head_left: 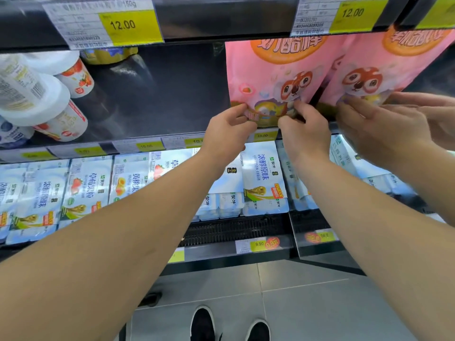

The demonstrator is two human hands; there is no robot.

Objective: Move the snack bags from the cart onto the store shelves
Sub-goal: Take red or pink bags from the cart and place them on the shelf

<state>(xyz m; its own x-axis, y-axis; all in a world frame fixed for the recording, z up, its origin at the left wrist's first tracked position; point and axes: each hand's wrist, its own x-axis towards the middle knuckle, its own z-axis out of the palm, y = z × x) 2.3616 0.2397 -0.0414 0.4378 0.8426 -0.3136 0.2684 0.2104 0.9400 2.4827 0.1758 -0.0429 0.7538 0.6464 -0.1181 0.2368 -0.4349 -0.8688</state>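
At the lower edge of the pink snack bag (pixel 275 77), fingers (pixel 240 110) of the left hand (pixel 227 136) pinch its left corner, and the right hand (pixel 305 134) pinches its bottom right. That bag stands upright on the middle shelf (pixel 147 143); beside it to the right shows a mirrored pink bag (pixel 384 70).

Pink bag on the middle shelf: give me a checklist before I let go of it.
1. Left hand pinches the bag's bottom left corner: ok.
2. Right hand holds the bottom edge: ok.
3. Bag upright, print facing out: ok.
4. Bottom seated on the shelf: cannot tell, hands cover it.
5. Space to the left on the shelf: ok, dark gap up to the yogurt bottles.
6. Right neighbour: not ok, the second pink bag overlaps it, with another person's hands on it.
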